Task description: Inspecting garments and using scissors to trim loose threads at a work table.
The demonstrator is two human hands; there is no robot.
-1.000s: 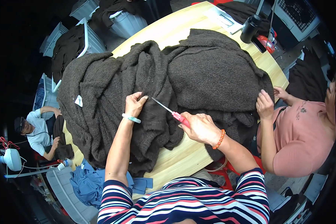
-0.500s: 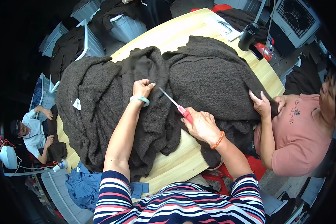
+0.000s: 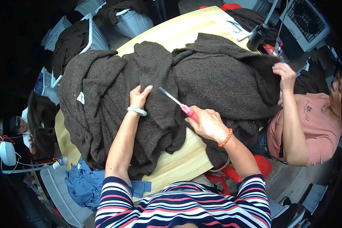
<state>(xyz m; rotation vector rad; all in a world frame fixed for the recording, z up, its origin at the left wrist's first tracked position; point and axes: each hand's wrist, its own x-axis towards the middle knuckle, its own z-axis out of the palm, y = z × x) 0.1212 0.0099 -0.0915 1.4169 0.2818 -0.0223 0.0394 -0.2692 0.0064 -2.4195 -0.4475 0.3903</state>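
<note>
Dark brown knit garments (image 3: 220, 81) lie heaped across the table. My left hand (image 3: 139, 98), with a pale bangle at its wrist, is closed on a fold of the middle knit garment (image 3: 150, 62), its thumb sticking out to the right. My right hand (image 3: 209, 123), wearing an orange bead bracelet, grips a slim metal-shafted tool with a red handle (image 3: 187, 111). The shaft points up and left, its tip close to my left thumb over the fabric. The tool's exact kind does not show.
On the right, a person in a pink shirt (image 3: 311, 125) lifts the edge of a garment. Another person (image 3: 24, 127) holds dark cloth at the left. A black bottle (image 3: 258, 37) stands on the wooden table (image 3: 178, 167). Blue cloth (image 3: 83, 186) lies at the near left.
My left hand has shifted slightly left and down, and the tool tip slightly left. The person on the right has raised a hand and the garment edge. The person at left has raised dark cloth.
</note>
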